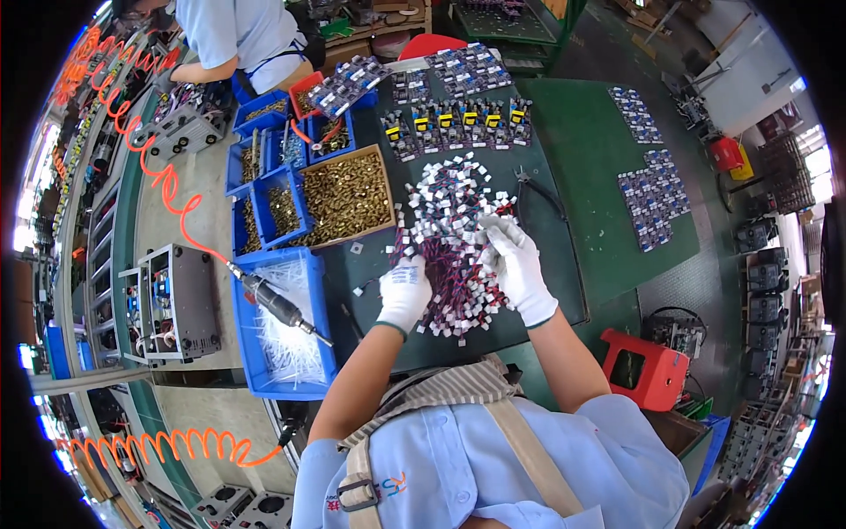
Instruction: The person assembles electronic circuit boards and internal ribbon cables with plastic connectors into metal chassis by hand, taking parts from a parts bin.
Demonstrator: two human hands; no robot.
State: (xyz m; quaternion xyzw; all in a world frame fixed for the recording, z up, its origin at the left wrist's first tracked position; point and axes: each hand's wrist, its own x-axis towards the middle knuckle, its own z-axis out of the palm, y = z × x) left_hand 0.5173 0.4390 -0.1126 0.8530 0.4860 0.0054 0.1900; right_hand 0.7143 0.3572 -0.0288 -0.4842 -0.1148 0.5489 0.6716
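A heap of short dark red and purple wires (451, 264) with white plug connectors (449, 189) lies on the dark mat in front of me. My left hand (405, 294), in a white glove, presses into the left side of the heap with its fingers curled round some wires. At the right side, my right hand (518, 271), gloved too, has thumb and fingers drawn together among the connectors. What sits between those right fingertips is too small to make out. Beyond the heap stands a row of small circuit assemblies (467, 130) with yellow-labelled parts.
Brass fasteners fill a cardboard box (389, 189) beside several blue bins (264, 225). An air screwdriver (278, 304) on an orange coiled hose rests across a blue tray (330, 353) of white strips. Black-handled pliers (542, 189) lie rightward. A co-worker (233, 40) stands far left.
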